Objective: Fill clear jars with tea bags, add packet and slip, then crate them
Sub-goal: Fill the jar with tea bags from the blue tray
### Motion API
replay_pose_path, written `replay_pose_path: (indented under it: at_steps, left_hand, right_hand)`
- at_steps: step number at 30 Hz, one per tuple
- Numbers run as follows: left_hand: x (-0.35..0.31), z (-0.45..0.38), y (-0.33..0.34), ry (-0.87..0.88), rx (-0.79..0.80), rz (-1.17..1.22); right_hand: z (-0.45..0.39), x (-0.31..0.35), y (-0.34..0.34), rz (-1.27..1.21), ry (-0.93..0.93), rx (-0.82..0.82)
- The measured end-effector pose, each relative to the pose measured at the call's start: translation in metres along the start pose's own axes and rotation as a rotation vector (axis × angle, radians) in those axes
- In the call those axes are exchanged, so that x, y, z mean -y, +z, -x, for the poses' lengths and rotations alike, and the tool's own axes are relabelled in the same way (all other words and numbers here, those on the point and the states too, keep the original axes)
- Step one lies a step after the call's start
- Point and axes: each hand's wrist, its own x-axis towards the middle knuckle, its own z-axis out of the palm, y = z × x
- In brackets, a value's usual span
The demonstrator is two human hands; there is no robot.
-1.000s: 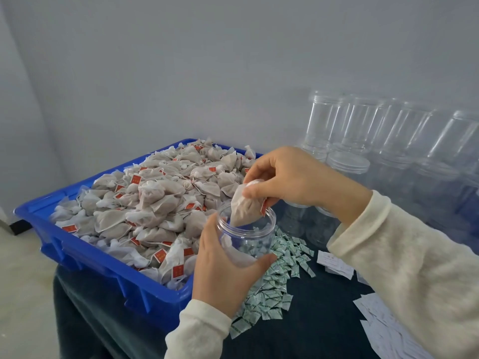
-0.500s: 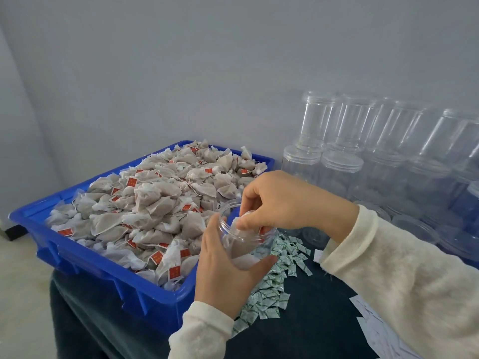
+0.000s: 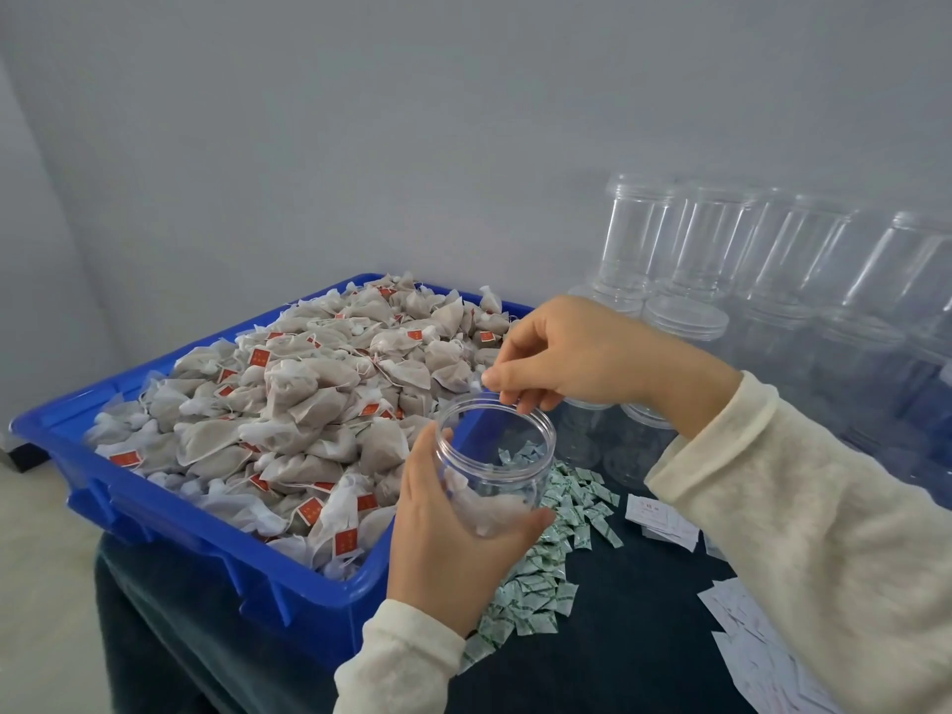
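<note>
Left hand (image 3: pixel 453 523) at lower centre of the frame, fingers wrapped round the wall of a clear round plastic jar (image 3: pixel 497 461), thumb on the near side, mouth up and tilted slightly toward the camera. A few pale mesh tea bags visible at the jar's bottom, most of the jar unfilled. Right hand (image 3: pixel 566 353) poised just above the jar's far rim, fingers loosely curled and drawn together, fingertips (image 3: pixel 520 396) pointing down at the rim; nothing seen between them, though a small item hidden in the pinch cannot be ruled out.

Key relation for the next reach: heap of grey-brown mesh tea bags with red tags (image 3: pixel 319 404) lying to the left and slightly above the right hand in the frame, inside the blue rectangular plastic tray (image 3: pixel 170 517), nearest bags just beside the jar's rim. Tray's long axis running from lower right to upper left. Right hand free and nearer the top of the heap; left hand occupied with the jar, so likely a short leftward reach by the right.

Small green-and-white packets (image 3: pixel 546 574) scattered on the dark tabletop (image 3: pixel 644 636) below and right of the jar; white paper slips (image 3: pixel 664 517) further right; empty clear jars stacked (image 3: pixel 721 239) at upper right.
</note>
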Motion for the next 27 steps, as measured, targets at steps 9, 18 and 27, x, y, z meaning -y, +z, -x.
replay_pose_path:
  at_steps: [9, 18, 27]
  left_hand:
    - [0.005, -0.005, -0.003, 0.024, -0.006, -0.011]
    - [0.013, -0.013, -0.002, 0.013, -0.042, 0.032]
    - [0.014, -0.018, -0.004, 0.047, -0.028, 0.092]
  right_hand:
    - [-0.051, -0.037, -0.008, -0.069, 0.106, -0.163]
    - [-0.129, -0.075, 0.038, 0.112, 0.123, -0.205]
    - [-0.161, -0.11, 0.081, 0.431, 0.232, -0.212]
